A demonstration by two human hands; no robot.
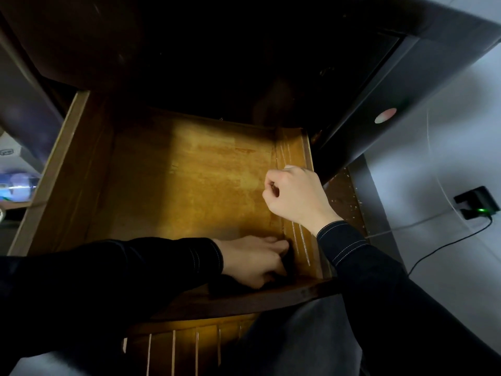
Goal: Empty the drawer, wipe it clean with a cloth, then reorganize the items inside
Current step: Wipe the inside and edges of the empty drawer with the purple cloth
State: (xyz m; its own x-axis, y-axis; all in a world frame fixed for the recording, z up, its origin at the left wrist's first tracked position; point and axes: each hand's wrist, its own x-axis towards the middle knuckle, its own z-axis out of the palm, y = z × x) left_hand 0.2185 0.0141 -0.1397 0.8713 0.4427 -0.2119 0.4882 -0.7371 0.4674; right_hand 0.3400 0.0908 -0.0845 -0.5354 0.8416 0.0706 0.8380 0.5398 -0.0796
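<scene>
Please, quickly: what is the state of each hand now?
Left hand: closed on a dark cloth in the drawer's front right corner.
Right hand: closed in a fist; whether it holds anything cannot be told.

Dark cloth (288, 263) mostly hidden beneath the left hand (253, 260).

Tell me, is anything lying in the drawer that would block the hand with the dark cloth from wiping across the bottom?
Nothing visible does. The drawer bottom looks bare. The left hand presses a dark cloth into the near right corner, and the right hand is closed by the right wall, above the wood. The far end is in shadow.
</scene>
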